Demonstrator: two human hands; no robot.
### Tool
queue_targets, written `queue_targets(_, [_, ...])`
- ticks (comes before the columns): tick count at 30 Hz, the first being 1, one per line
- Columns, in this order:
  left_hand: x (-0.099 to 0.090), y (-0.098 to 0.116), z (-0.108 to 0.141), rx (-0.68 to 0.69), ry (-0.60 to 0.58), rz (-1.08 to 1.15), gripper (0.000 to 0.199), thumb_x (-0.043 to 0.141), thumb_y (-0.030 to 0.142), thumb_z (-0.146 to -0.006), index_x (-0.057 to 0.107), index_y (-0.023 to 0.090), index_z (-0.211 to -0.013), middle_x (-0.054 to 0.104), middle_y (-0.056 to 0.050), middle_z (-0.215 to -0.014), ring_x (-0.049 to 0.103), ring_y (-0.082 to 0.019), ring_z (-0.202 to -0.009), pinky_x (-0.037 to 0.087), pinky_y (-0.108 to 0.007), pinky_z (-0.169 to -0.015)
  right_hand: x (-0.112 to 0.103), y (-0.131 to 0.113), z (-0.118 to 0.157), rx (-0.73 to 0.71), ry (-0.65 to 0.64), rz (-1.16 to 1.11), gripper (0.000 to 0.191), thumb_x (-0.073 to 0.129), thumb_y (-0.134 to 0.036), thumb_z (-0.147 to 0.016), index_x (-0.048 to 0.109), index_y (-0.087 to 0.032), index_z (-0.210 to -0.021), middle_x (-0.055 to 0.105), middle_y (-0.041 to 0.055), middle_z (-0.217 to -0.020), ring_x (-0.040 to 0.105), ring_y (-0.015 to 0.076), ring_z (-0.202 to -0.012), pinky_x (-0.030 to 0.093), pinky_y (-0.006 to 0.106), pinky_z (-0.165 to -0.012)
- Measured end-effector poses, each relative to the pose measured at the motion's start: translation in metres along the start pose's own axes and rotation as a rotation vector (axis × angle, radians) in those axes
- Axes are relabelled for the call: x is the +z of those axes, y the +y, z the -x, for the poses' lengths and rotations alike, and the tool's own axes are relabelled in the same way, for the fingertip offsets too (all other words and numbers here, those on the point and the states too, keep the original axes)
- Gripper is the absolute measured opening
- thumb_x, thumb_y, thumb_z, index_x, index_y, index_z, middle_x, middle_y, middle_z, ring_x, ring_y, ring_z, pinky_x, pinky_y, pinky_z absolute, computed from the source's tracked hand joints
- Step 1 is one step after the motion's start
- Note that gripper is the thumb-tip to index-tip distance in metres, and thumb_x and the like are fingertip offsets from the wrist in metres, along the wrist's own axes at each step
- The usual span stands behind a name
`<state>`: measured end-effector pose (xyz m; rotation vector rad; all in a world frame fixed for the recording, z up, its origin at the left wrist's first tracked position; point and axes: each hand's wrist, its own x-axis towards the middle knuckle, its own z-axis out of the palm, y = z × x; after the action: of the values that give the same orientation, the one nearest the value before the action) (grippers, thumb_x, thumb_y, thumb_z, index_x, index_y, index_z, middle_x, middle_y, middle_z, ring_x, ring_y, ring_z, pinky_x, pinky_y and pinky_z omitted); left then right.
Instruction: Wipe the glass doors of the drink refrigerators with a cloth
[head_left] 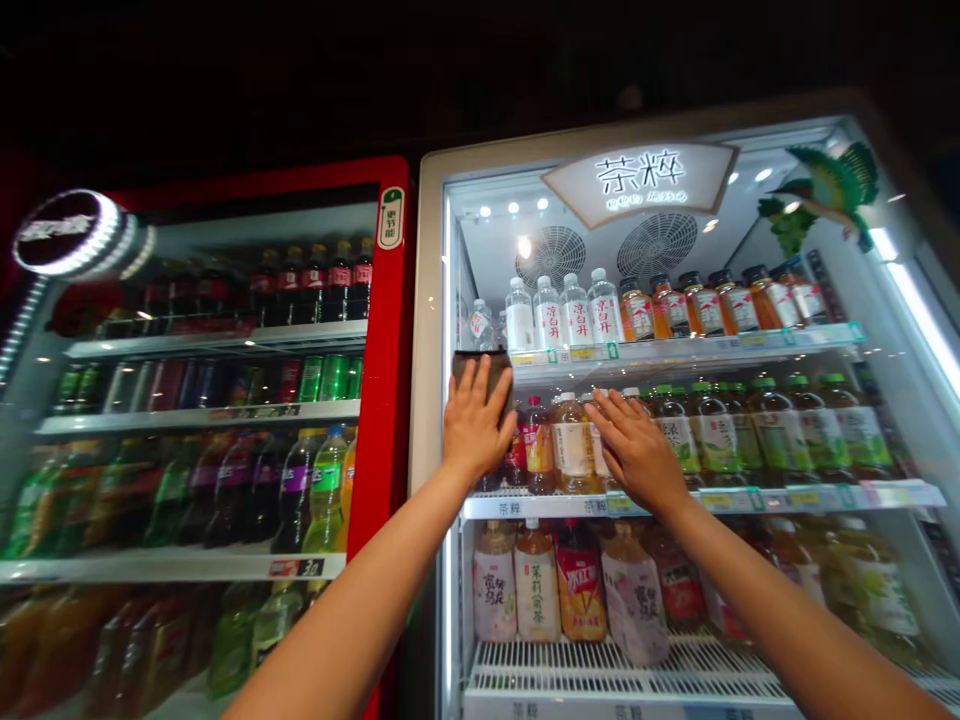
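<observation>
The left hand was held flat and open, a dark cloth pressed under its fingers against the glass door of a white drinks fridge; the right hand lay open and empty on the glass. Smears could have been left if the cloth had slipped. Bottles were shelved behind, and a red drinks fridge stood just beside.
</observation>
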<state>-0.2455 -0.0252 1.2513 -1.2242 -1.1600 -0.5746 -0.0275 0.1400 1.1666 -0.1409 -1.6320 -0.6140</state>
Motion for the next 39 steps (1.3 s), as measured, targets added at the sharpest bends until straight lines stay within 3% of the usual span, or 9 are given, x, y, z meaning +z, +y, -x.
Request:
queue_targets(5, [-0.018,-0.005,0.038,0.453,-0.151,0.053,0.066,0.055,0.036,-0.092,0.036,0.033,-0.156,0.027,-0.004,-0.167,0.025,-0.028,-0.154,0.019,-0.052,-0.126,-0.003,0.008,0.002,-0.03,0.065,-0.159,0.063,0.05,-0.01,-0.093,0.042,-0.028,-0.153,0.048,0.0108,-0.155,0.036,0.0282,-0.149,0.036,0.062,-0.119])
queue_targets(12, [0.012,0.035,-0.042,-0.239,0.098,0.019,0.064,0.051,0.036,-0.096,0.033,0.027,-0.157,0.017,-0.009,-0.17,0.016,-0.037,-0.156,0.016,-0.068,-0.121,-0.028,0.034,0.0,-0.062,0.043,-0.315,0.051,0.049,-0.012,-0.093,0.058,-0.028,-0.141,0.059,0.0102,-0.145,0.048,0.0272,-0.142,0.039,0.062,-0.117])
queue_targets(16, [0.027,0.091,-0.037,0.036,0.032,0.066,0.072,0.057,0.036,-0.093,0.028,0.03,-0.159,0.016,-0.007,-0.17,0.016,-0.031,-0.156,0.014,-0.061,-0.125,-0.043,0.05,0.004,-0.06,0.061,-0.268,0.046,0.05,-0.014,-0.095,0.061,-0.025,-0.138,0.06,0.0113,-0.144,0.051,0.0266,-0.139,0.042,0.058,-0.116])
queue_targets(21, [0.009,0.079,-0.001,0.302,-0.121,0.071,0.072,0.058,0.038,-0.092,0.031,0.033,-0.158,0.02,-0.005,-0.169,0.02,-0.029,-0.156,0.012,-0.053,-0.127,-0.064,0.076,0.018,-0.083,-0.017,-0.199,0.045,0.049,-0.012,-0.094,0.062,-0.024,-0.135,0.056,0.01,-0.148,0.047,0.0254,-0.142,0.043,0.055,-0.116])
queue_targets(25, [0.018,0.072,-0.043,-0.038,-0.006,0.046,0.071,0.056,0.035,-0.093,0.028,0.036,-0.158,0.012,-0.001,-0.171,0.016,-0.033,-0.156,0.014,-0.061,-0.125,-0.077,0.098,0.028,-0.054,-0.031,-0.164,0.044,0.05,-0.013,-0.094,0.062,-0.023,-0.136,0.058,0.0103,-0.147,0.049,0.0265,-0.141,0.045,0.056,-0.115])
queue_targets(29, [0.041,0.122,-0.081,-0.238,0.113,0.069,0.075,0.057,0.035,-0.093,0.023,0.031,-0.16,0.008,-0.005,-0.171,0.01,-0.035,-0.157,0.01,-0.066,-0.124,-0.082,0.108,0.035,-0.037,-0.047,-0.165,0.048,0.049,-0.013,-0.093,0.06,-0.025,-0.139,0.055,0.0094,-0.149,0.046,0.0269,-0.143,0.046,0.056,-0.114])
queue_targets(32, [0.041,0.149,-0.056,-0.004,0.028,0.09,0.075,0.057,0.036,-0.093,0.023,0.032,-0.16,0.01,-0.004,-0.171,0.012,-0.031,-0.157,0.011,-0.059,-0.126,-0.086,0.11,0.043,-0.077,-0.086,-0.157,0.052,0.05,-0.013,-0.092,0.058,-0.026,-0.142,0.053,0.0081,-0.152,0.043,0.0271,-0.145,0.044,0.057,-0.116])
queue_targets(36, [0.019,0.126,0.0,0.289,-0.117,0.114,0.078,0.061,0.037,-0.089,0.026,0.038,-0.159,0.018,0.001,-0.17,0.021,-0.029,-0.155,0.013,-0.053,-0.127,-0.098,0.117,0.056,-0.096,-0.114,-0.142,0.053,0.051,-0.01,-0.09,0.059,-0.026,-0.14,0.052,0.0067,-0.152,0.039,0.0272,-0.147,0.044,0.056,-0.116])
queue_targets(39, [0.012,0.101,-0.003,0.185,-0.144,0.068,0.073,0.059,0.038,-0.09,0.031,0.04,-0.157,0.019,0.003,-0.17,0.022,-0.029,-0.155,0.015,-0.054,-0.127,-0.107,0.124,0.061,-0.073,-0.114,-0.112,0.049,0.052,-0.011,-0.089,0.062,-0.024,-0.135,0.053,0.0074,-0.151,0.04,0.0285,-0.147,0.043,0.058,-0.115])
